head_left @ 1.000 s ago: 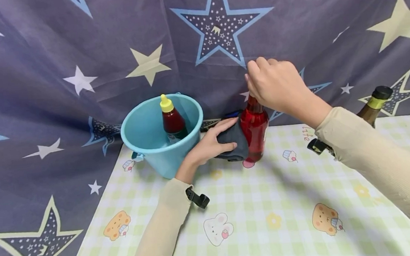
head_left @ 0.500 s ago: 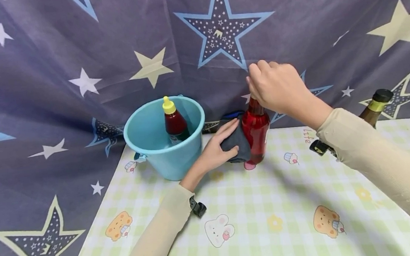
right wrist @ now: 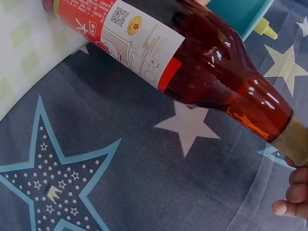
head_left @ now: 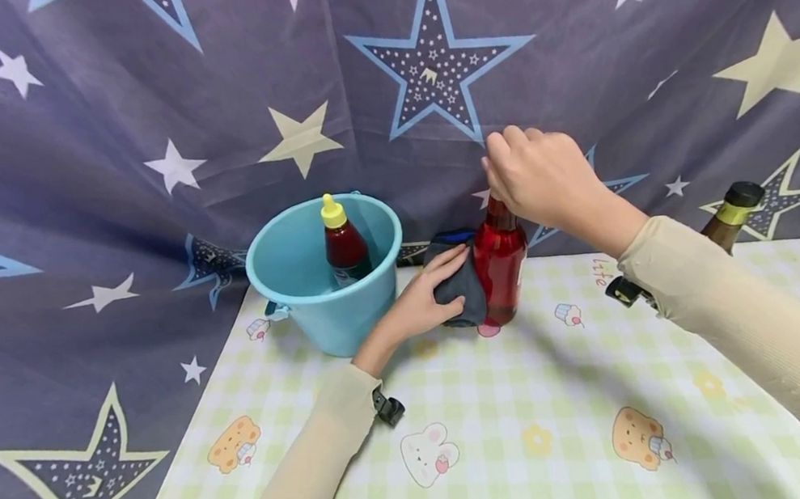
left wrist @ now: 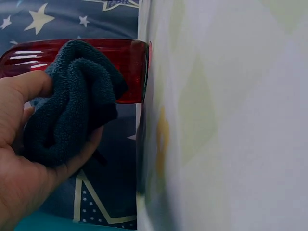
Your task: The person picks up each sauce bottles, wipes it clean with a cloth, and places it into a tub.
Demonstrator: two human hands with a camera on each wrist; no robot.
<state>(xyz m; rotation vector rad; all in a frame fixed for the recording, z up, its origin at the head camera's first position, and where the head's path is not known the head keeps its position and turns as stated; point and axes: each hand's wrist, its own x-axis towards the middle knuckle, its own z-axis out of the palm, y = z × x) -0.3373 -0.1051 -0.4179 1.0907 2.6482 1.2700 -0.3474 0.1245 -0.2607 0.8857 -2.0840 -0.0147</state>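
Note:
A tall bottle of red liquid [head_left: 500, 267] stands upright on the table, with a white and red label [right wrist: 137, 41] on one side. My right hand [head_left: 542, 178] grips it at the top of the neck and covers the cap. My left hand [head_left: 428, 295] holds a folded dark blue towel [left wrist: 72, 103] against the bottle's lower body, on its left side. In the left wrist view the thumb and a finger lie round the towel, which bunches into thick folds touching the glass.
A light blue bucket [head_left: 334, 321] stands left of the towel. Inside it is a dark red squeeze bottle [head_left: 346, 247] with a yellow nozzle cap. Behind the right forearm stands another bottle [head_left: 733, 214] with a black cap. A starry curtain [head_left: 208, 99] hangs behind the checked tablecloth [head_left: 494, 451].
My left hand and the towel have shifted slightly against the bottle's side, its fingers now angled more upward. My right hand keeps its grip on the neck. The head view has tilted a little.

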